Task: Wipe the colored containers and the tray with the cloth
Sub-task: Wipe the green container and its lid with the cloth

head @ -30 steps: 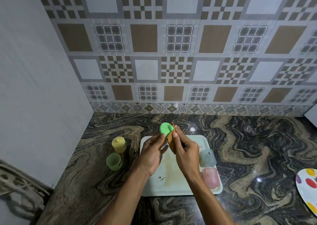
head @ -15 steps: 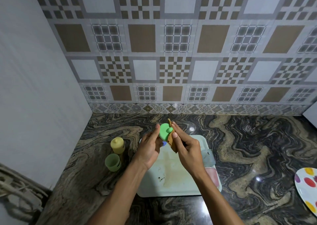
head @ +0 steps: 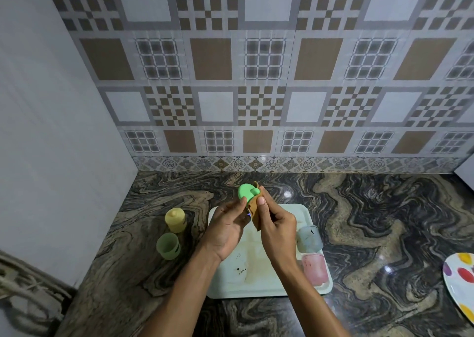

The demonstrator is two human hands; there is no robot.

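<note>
Holding the green lid [head: 246,191] above the tray [head: 256,286], your left hand [head: 228,230] pinches its lower edge; your right hand [head: 278,227] grips the brown cloth [head: 254,212], pressed against the lid. Blue container [head: 309,239] and pink container [head: 315,270] sit on the tray's right side. Yellow container [head: 175,220] and green container [head: 168,245] stand on the counter [head: 384,221], left of the tray.

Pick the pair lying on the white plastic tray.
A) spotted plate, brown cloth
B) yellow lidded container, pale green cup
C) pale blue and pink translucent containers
C: the pale blue container and the pink container lie on the white tray, at its right side; the others are off it.
</note>
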